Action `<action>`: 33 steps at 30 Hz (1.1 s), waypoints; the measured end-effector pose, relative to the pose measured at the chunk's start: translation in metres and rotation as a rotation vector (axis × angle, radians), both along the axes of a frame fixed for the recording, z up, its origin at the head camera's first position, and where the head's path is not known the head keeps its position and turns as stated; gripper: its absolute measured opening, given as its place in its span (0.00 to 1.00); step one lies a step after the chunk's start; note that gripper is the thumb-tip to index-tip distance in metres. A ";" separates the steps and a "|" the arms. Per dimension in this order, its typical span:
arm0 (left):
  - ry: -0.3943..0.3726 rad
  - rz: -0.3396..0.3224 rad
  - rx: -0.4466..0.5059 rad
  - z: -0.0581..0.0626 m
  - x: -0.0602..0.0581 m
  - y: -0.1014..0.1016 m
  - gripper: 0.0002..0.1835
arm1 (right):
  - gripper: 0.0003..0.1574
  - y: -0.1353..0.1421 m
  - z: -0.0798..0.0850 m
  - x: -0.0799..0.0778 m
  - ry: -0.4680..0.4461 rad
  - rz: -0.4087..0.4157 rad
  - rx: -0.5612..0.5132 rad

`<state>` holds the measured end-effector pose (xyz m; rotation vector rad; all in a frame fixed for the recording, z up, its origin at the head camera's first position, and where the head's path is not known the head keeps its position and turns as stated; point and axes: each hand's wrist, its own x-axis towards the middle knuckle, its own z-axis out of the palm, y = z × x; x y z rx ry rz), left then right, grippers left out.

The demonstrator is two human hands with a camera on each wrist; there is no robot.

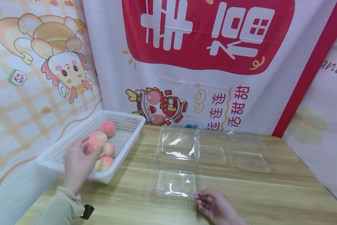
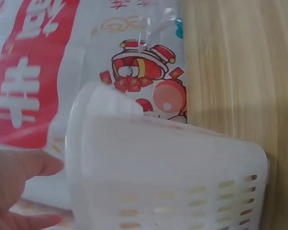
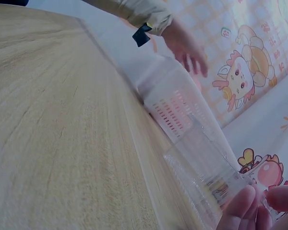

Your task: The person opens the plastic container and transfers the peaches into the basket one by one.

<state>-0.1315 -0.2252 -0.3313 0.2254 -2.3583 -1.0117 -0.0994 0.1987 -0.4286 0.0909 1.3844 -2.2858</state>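
My left hand (image 1: 79,161) reaches over the white plastic basket (image 1: 129,147), thumb and fingers spread around the sides of a pink peach (image 1: 93,146). Other peaches (image 1: 107,128) lie beneath and beside it. In the left wrist view, the hand (image 2: 19,187) shows a gap between thumb and forefinger, with the basket wall (image 2: 158,158) beyond; the peaches are hidden there. At the table's front, my right hand (image 1: 213,204) pinches the near right corner of an opened clear clamshell box (image 1: 175,182). Its fingers and thumb meet at the box edge in the right wrist view.
More clear plastic boxes (image 1: 250,159) stand on the wooden table (image 1: 294,190) to the right of the opened one. A printed cloth (image 1: 109,72) hangs behind the table, and another (image 1: 22,103) runs along the left, close to the basket.
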 end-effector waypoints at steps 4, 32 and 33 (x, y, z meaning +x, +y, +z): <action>0.233 -0.013 -0.027 0.003 0.007 0.030 0.29 | 0.10 -0.001 0.000 0.001 0.023 0.034 0.007; 0.298 -0.354 0.015 -0.025 0.016 0.124 0.21 | 0.24 -0.005 0.003 -0.003 -0.008 0.021 0.016; 0.287 -0.357 0.014 -0.026 0.016 0.124 0.21 | 0.26 -0.005 0.004 -0.004 -0.006 0.010 0.025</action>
